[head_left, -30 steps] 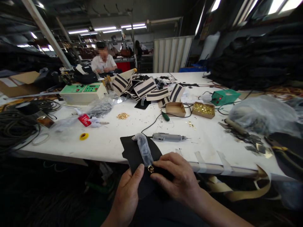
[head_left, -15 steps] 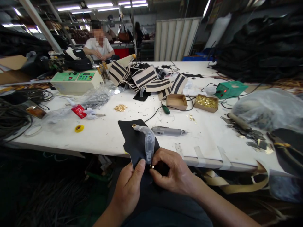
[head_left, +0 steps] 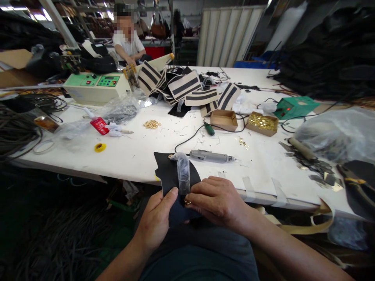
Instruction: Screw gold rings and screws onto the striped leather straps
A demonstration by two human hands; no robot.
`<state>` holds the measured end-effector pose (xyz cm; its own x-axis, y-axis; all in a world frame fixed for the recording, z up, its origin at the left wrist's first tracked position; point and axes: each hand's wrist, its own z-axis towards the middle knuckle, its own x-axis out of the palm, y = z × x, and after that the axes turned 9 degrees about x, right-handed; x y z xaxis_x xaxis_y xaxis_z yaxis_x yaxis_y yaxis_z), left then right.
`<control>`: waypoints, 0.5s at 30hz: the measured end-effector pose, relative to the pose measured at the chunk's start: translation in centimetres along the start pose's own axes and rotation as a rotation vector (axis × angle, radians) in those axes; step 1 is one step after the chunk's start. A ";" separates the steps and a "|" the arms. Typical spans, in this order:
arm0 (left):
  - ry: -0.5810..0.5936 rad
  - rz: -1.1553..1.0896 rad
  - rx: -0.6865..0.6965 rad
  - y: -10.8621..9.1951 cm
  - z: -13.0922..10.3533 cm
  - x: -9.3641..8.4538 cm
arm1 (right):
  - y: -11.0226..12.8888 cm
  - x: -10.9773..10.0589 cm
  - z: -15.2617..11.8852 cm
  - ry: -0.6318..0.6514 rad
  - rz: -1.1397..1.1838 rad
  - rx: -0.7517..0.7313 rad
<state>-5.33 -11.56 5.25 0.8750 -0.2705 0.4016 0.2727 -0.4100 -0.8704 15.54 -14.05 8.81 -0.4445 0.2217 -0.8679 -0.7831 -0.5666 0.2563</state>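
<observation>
A black leather-like panel is held over the table's front edge, with a plastic-wrapped handle arching across it. My left hand grips the panel's left edge, thumb on top. My right hand is closed at the handle's lower end, its fingertips on a small gold metal fitting. Another gold fitting sits at the handle's upper end. Just beyond the panel lies a grey electric screwdriver with its cord running behind.
Beyond are gold pieces, a cardboard box of gold parts, an open box, a green-handled tool, a red bottle and yellow tape. Striped panels are heaped behind. A person sits across the table.
My right hand has turned flatter over the lower gold fitting, its fingers now stretched along it. The panel has tilted and dipped slightly in my left hand. The view has shifted a little.
</observation>
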 end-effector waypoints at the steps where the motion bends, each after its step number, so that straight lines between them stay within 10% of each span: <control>1: -0.004 -0.011 0.002 0.1 -0.1 0.0 | 0.1 0.1 -0.1 -0.019 0.003 0.001; 15: -0.001 -0.086 0.016 -0.1 -0.2 0.9 | 0.7 0.2 -0.9 -0.164 0.141 0.036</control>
<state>-4.68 -11.87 5.74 0.8486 -0.2342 0.4744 0.3526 -0.4180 -0.8372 15.33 -15.10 8.38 -0.6135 0.2699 -0.7421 -0.7218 -0.5729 0.3884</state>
